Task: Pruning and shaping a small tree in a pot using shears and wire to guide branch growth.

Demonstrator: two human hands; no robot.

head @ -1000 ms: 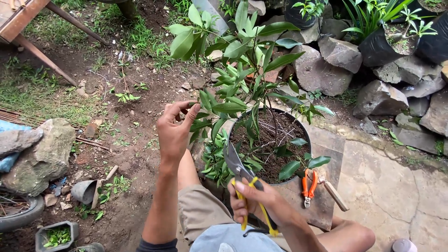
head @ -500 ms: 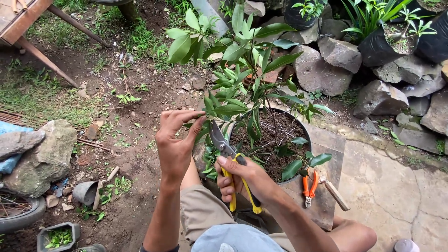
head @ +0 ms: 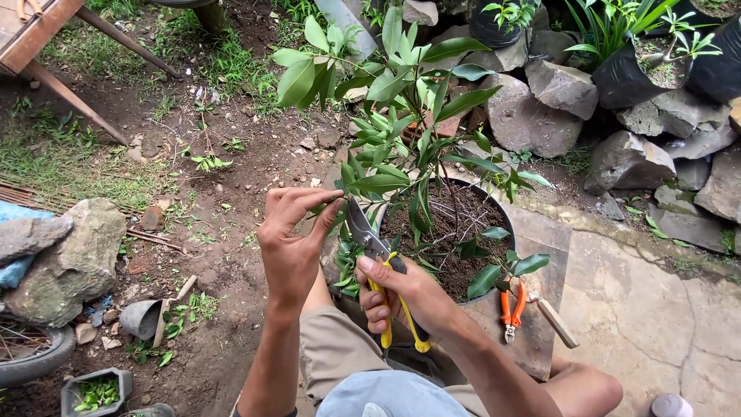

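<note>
I see my left hand (head: 292,239) raised at the left edge of the potted plant (head: 401,116), its fingers (head: 305,197) pinched together on a leafy twig (head: 333,207) that sticks out low on the plant's left side. My right hand (head: 405,297) is just right of and nearer than the left, its fingers clamped around the yellow handles of the pruning shears (head: 378,266). The grey blades point up and to the left, with their tips right beside the held twig and close to my left fingertips; I cannot tell whether the blades are touching the stem.

The plant grows from a round black pot (head: 494,205) filled with dark soil, which stands on a flat stone slab (head: 540,324) just beyond my knees. On that slab, right of the pot's near rim, lie small orange-handled pliers (head: 509,309) and, just beside them to the right, a tool with a wooden handle (head: 556,323).

Far right there is a heap of grey rocks (head: 540,116) with black grow bags (head: 625,81) holding green plants on top of them. To the left the ground is bare dirt with patches of grass, a large stone (head: 73,259) and, nearer, a small overturned grey pot (head: 140,318). A wooden frame leg (head: 69,93) crosses the far left corner.
</note>
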